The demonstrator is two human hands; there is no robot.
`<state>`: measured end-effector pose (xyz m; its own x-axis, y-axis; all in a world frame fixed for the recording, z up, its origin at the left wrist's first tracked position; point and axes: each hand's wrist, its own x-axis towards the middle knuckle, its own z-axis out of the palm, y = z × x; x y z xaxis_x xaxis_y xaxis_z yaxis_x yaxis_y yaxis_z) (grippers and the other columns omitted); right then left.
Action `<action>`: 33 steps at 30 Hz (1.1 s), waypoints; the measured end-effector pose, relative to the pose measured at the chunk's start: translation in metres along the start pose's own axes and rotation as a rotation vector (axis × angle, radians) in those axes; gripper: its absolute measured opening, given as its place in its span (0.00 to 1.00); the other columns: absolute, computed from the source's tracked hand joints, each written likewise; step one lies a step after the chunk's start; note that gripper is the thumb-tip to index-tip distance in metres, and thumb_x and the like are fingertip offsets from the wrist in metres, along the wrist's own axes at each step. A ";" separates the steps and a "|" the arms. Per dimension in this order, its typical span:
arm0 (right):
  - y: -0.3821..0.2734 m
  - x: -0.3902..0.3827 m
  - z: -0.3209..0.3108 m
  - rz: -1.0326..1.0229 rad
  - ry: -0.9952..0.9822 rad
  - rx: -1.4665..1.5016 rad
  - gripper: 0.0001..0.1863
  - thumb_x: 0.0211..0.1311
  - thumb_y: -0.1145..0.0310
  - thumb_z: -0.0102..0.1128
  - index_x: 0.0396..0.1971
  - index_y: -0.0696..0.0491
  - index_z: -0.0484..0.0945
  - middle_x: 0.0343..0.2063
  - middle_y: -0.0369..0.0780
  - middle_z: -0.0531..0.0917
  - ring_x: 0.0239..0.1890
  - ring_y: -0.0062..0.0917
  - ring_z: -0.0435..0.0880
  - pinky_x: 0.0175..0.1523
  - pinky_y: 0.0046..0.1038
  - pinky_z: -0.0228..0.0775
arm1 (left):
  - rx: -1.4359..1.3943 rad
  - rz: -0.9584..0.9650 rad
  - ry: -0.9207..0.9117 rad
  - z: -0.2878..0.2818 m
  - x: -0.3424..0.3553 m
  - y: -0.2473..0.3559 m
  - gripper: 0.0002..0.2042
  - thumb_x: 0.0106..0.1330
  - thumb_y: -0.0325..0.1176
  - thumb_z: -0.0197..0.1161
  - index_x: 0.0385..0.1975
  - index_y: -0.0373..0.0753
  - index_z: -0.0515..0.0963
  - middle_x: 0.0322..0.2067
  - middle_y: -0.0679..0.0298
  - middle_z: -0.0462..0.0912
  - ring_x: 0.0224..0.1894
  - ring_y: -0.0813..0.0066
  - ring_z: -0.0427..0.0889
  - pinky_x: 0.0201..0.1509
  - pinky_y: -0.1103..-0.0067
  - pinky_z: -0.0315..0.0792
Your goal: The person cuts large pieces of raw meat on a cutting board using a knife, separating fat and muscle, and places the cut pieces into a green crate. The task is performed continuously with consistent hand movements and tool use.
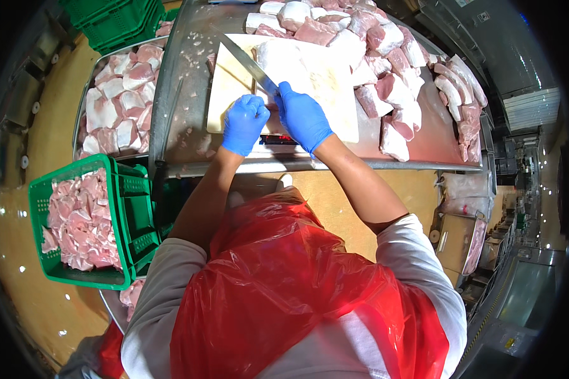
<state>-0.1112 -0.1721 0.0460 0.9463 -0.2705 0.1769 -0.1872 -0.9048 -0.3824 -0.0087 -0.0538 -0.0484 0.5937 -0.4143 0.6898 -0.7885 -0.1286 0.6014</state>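
Note:
A long knife (241,59) is gripped in my right hand (300,117), its blade slanting up to the left over a cream cutting board (329,120). My left hand (245,124), in a blue glove like the right, is closed on the board just left of the handle; what its fingers hold, if anything, I cannot make out. A pale slab of meat (278,57) lies on the board beside the blade, partly washed out by glare.
The steel table (189,82) carries many meat chunks (389,88) and longer cuts (461,101) rightward. Left are a tray of meat (123,88), stacked green crates (110,22) and a green crate of trimmings (82,221). A dark red-lit device (277,140) shows at the board's near edge.

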 end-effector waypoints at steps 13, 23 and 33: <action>0.061 -0.142 -0.102 0.175 -0.512 -0.341 0.11 0.67 0.70 0.53 0.45 0.53 0.66 0.22 0.54 0.80 0.29 0.54 0.82 0.33 0.53 0.71 | -0.069 -0.202 0.200 -0.036 -0.013 0.004 0.12 0.56 0.22 0.64 0.40 0.41 0.81 0.33 0.57 0.80 0.28 0.61 0.80 0.34 0.70 0.76; 0.018 -0.074 -0.049 0.186 -0.056 -0.096 0.10 0.71 0.65 0.53 0.43 0.55 0.69 0.25 0.58 0.80 0.30 0.57 0.80 0.33 0.54 0.70 | 0.066 -0.184 -0.060 0.012 -0.002 0.035 0.04 0.53 0.25 0.67 0.27 0.38 0.79 0.33 0.57 0.75 0.37 0.58 0.78 0.41 0.66 0.76; 0.040 -0.067 -0.033 0.073 -0.326 -0.289 0.10 0.65 0.70 0.52 0.44 0.55 0.70 0.27 0.52 0.84 0.32 0.49 0.85 0.35 0.47 0.76 | -0.024 -0.185 0.069 0.018 -0.016 0.033 0.06 0.47 0.20 0.68 0.23 0.37 0.78 0.32 0.58 0.77 0.35 0.59 0.79 0.39 0.67 0.76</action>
<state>-0.1907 -0.2007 0.0486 0.9527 -0.2614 -0.1549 -0.2790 -0.9545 -0.1056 -0.0470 -0.0675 -0.0466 0.7385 -0.3230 0.5919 -0.6612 -0.1752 0.7294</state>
